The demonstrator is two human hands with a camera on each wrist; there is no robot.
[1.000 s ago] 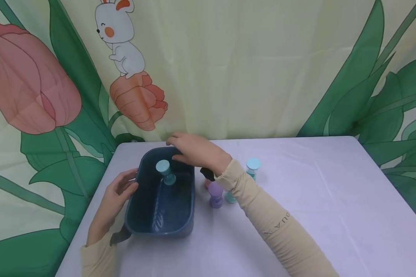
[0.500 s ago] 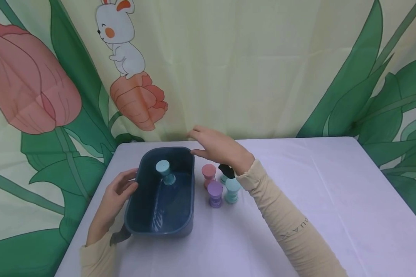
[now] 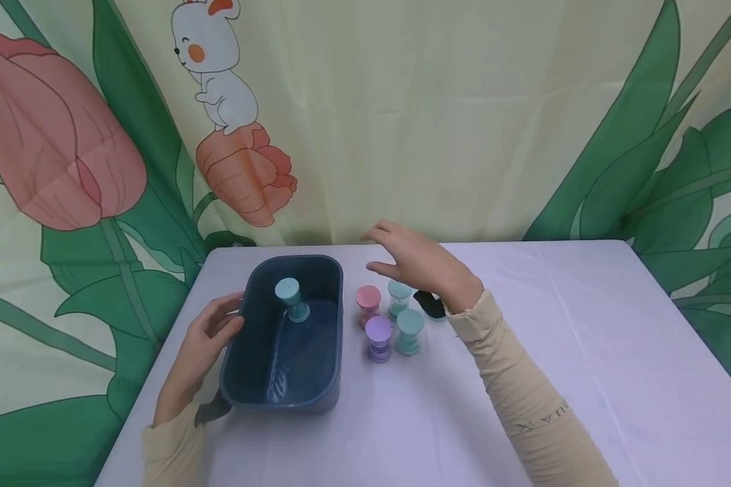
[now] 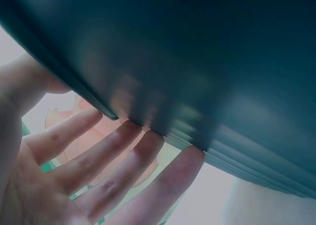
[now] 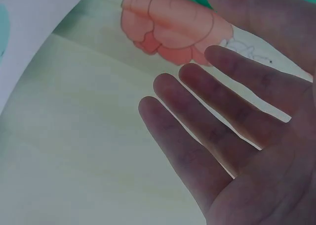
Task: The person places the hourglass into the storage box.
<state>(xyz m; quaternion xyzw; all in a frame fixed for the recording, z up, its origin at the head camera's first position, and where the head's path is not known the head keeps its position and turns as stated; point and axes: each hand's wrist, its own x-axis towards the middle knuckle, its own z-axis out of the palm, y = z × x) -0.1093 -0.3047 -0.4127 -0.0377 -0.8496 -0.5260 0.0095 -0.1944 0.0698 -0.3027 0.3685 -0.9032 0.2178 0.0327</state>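
Note:
A dark blue plastic bin (image 3: 307, 365) stands at the table's left, with one light blue hourglass-shaped piece (image 3: 289, 291) upright inside it. My left hand (image 3: 197, 348) rests against the bin's left side; in the left wrist view its extended fingertips (image 4: 185, 165) touch the outer wall (image 4: 256, 151). Above the table's far part, right of the bin, my right hand (image 3: 426, 265) hovers with nothing in it, fingers extended in the right wrist view. Below it stand similar pieces: pink (image 3: 368, 297), purple (image 3: 379, 331) and light blue (image 3: 410, 325), (image 3: 399, 292); another is mostly hidden by the right wrist.
A white cloth covers the table (image 3: 554, 352). Directly behind its far edge hangs a printed curtain (image 3: 438, 135) with a rabbit, a carrot and tulips. Dark bands sit at both wrists.
My right hand has moved from over the bin's far edge to the right, uncovering the pink and light blue pieces. The left hand stays at the bin.

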